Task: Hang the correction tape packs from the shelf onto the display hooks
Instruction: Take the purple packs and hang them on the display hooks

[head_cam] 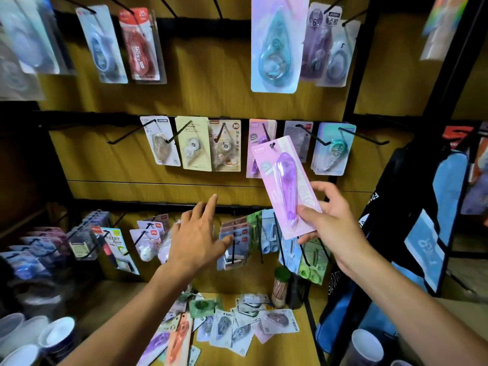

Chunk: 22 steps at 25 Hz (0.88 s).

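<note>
The right hand (pixel 332 220) pinches a pink pack (pixel 286 187) by its bottom edge, thumb in front, hole well above the fingers and near a hook (pixel 266 133). It looks light, stiff-carded, slick. The left hand (pixel 196 239) reaches forward, fingers spread, holding nothing.

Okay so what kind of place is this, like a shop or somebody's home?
Most likely a stationery shop. Carded correction tape packs hang in rows on black display hooks across a wooden wall panel, more packs lie loose on the shelf below, and the right hand holds a purple pack.
</note>
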{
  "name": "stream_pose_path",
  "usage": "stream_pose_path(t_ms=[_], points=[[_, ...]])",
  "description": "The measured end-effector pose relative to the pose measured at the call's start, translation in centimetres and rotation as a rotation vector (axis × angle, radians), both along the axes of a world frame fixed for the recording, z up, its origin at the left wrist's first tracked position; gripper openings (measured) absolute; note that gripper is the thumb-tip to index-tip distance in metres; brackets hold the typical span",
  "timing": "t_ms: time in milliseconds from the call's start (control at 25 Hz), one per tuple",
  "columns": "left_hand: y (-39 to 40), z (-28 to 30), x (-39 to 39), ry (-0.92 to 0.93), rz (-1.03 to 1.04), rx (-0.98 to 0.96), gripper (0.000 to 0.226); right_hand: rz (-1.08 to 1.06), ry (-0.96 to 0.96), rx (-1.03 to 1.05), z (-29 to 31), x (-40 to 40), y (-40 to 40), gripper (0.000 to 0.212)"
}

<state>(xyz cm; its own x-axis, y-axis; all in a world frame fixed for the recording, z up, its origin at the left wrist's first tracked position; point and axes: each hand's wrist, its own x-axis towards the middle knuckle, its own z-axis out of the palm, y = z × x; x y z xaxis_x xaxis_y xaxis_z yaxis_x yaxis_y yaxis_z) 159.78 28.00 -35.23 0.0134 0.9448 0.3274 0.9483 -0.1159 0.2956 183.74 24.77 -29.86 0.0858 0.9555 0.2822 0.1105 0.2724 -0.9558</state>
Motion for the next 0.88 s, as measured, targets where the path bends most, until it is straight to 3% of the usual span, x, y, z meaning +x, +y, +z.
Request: stream_pose_path(t_ms=[80,160,240,360,480,680,880], points=[[-0.2,0.0,-0.2,-0.019,0.012,-0.004,0.098,-0.062,0.005,0.07,0.1,-0.7,-0.5,0.045],[-0.1,0.1,-0.5,-0.039,0.015,-0.006,0.097,-0.119,-0.057,0.109,0.6,-1.6,-0.4,0.036],[-0.1,0.2,-0.9,-0.073,0.013,-0.001,0.097,-0.147,-0.086,0.048,1.2,-2.5,0.7,0.036],[-0.2,0.4,-2.0,-0.126,0.006,0.039,0.096,-0.054,0.044,-0.146,2.3,-3.7,3.6,0.049],[-0.3,1.3,-3.6,-0.178,0.004,0.101,0.091,0.024,0.115,-0.266,3.4,-4.6,7.2,0.049],[0.0,1.5,-6.8,-0.18,0.008,0.159,0.089,0.017,0.145,-0.328,4.4,-6.3,12.0,0.059],[0.0,0.3,-8.1,-0.218,0.03,0.127,0.087,-0.048,0.09,-0.341,2.3,-6.1,13.0,0.056]])
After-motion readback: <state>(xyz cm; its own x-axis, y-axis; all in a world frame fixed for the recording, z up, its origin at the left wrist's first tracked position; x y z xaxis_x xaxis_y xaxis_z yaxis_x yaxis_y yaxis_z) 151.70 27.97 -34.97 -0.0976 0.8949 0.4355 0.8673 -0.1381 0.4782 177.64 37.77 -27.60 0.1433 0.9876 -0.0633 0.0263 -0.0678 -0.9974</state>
